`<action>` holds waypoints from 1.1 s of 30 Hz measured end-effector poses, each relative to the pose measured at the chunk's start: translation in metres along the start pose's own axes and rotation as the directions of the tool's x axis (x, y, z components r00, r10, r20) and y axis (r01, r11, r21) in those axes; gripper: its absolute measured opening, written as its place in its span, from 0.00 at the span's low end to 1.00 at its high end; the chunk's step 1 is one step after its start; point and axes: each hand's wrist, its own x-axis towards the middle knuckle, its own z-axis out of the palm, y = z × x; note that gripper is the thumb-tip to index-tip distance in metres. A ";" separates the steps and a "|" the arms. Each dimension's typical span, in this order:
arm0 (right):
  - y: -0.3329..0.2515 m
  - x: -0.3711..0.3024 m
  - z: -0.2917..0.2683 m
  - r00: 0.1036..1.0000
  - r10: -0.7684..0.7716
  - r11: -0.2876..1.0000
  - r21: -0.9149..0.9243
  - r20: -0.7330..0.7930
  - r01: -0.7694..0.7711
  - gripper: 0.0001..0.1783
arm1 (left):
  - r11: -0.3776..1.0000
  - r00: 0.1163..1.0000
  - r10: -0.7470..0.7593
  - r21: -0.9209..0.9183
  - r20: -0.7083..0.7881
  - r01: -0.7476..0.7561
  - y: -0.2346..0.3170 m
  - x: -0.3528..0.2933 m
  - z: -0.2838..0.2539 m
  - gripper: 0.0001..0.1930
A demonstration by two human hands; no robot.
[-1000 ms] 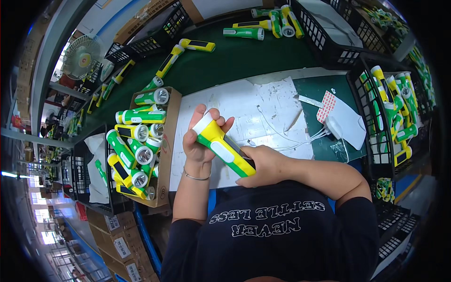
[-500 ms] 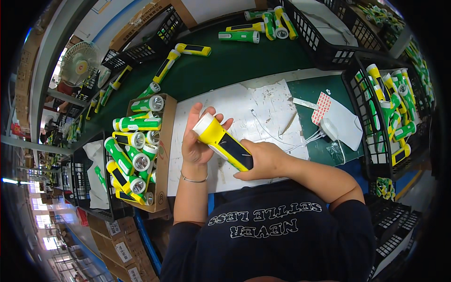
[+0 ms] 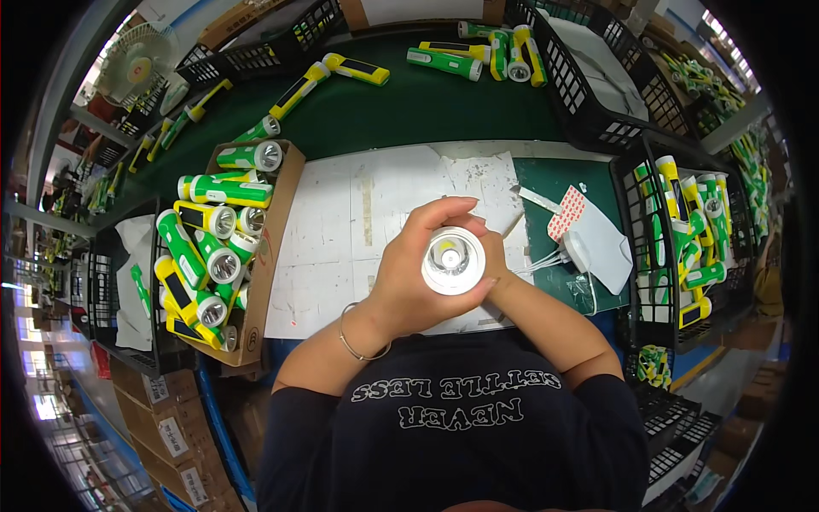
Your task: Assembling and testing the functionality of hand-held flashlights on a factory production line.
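A flashlight (image 3: 453,261) stands on end between my hands, its round white head and reflector facing up at me. My left hand (image 3: 408,271) is wrapped around the side of the head, with its fingers curving over the far side. Behind and to the right, my right hand (image 3: 497,277) closes on the flashlight's body; most of its fingers are hidden by the head and the left hand. The yellow body with the dark panel is out of sight below the head. Under the hands lies a worn white sheet (image 3: 328,222) on the green table.
At left, a cardboard box (image 3: 277,209) holds several green and yellow flashlights. A black crate (image 3: 653,299) at right is filled with more. Loose flashlights (image 3: 444,62) lie along the back. White cables and a round white device (image 3: 577,250) sit right of the sheet.
The flashlight has turned from lying slanted, panel showing, to having its lens face me. My left hand has moved right and closed around its head. My view has shifted slightly.
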 end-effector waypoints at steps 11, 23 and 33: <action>-0.006 0.019 -0.004 0.992 0.099 0.929 -0.349 -0.082 -0.122 0.21 | 0.998 0.922 -0.041 0.033 -0.384 0.058 -0.028 0.016 0.012 0.35; -0.073 0.018 -0.052 0.793 0.362 0.929 -0.259 0.489 -0.264 0.29 | 0.223 0.965 -0.250 -0.965 0.077 0.134 -0.092 0.014 -0.042 0.31; -0.068 0.007 -0.045 0.935 0.271 0.929 -0.316 0.230 -0.192 0.31 | 0.355 0.948 -0.276 -0.899 0.162 0.257 -0.073 0.000 -0.020 0.36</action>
